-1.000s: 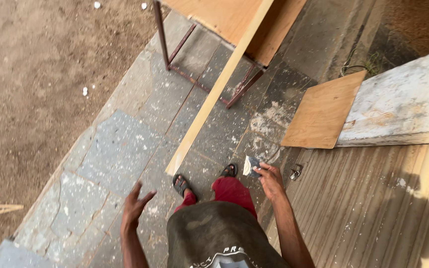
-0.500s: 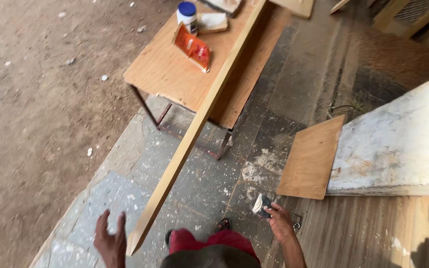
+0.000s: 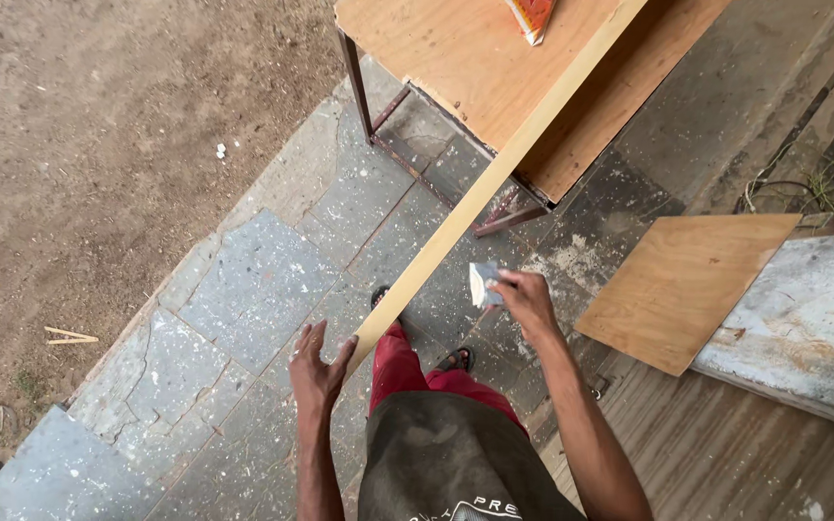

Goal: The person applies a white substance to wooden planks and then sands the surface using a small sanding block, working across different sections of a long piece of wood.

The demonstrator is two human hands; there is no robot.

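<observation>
A: With the wooden strip (image 3: 494, 178) leaning off the table (image 3: 436, 48), left hand (image 3: 319, 365) cups its near end, fingers loosely spread.
B: Right hand (image 3: 525, 301) pinches folded sandpaper (image 3: 484, 285). Looks ready to sand; needs a firmer hold.

Bare forearms, dark grey shirt (image 3: 446, 463) (pale print at hem), red trousers (image 3: 407, 367), dark sandals (image 3: 456, 360)

Plywood-topped table (image 3: 436, 53), orange packet (image 3: 530, 16), long wooden strip (image 3: 523, 145) on it
</observation>
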